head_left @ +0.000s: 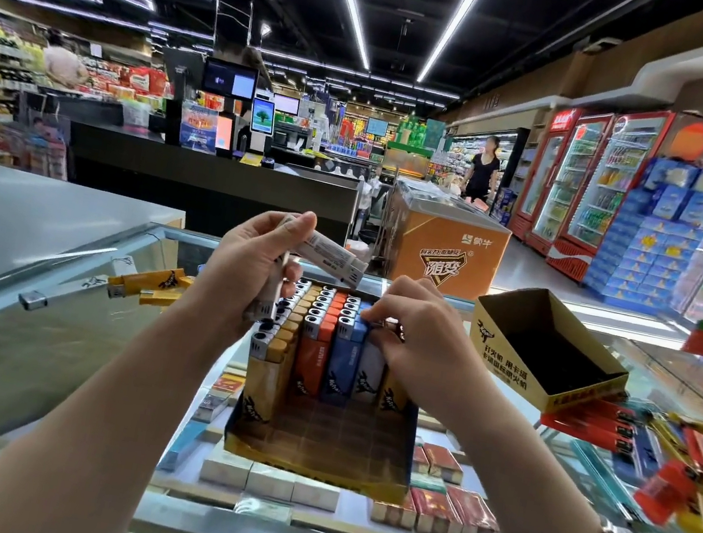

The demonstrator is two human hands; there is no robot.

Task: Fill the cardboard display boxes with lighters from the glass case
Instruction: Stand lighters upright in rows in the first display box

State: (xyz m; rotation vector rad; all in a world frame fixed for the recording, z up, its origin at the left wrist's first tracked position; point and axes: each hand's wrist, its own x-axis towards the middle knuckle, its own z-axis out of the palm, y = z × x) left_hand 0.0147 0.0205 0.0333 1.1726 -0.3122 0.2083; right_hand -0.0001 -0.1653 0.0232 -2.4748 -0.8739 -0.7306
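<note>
**Obs.: box half loaded, one lighter being seated, spares in reserve**

Far left, on the glass case (63, 339): a few loose lighters (147, 281), yellow and white, lying flat on the top. Probably strays parked within reach, not yet boxed.

Left hand (254, 264): fingers curled round a small bundle of white lighters (323, 254), one sticking out sideways toward the right, at least one more hanging down from the palm. Held raised just above the rear rows. Judgement: this hand serves as a magazine, so the other need not go back to the piles for each piece.

Centre: the open display box (315, 455) sits on the glass. Upright lighters (320, 331) fill its far half in colour columns of tan, orange, blue, white; the near half shows bare floor. Loading from the back keeps each row propped by the one behind.

Right hand (413, 330): fingertips pinched down at the top of the row's right end, apparently pressing a lighter in. What exactly is between the fingers is hidden.

Right: a second box (554, 351), empty, tilted on its edge, waiting its turn. Beyond it, a heap of red and yellow lighters (688, 467) on the glass, the likely remaining stock.
</note>
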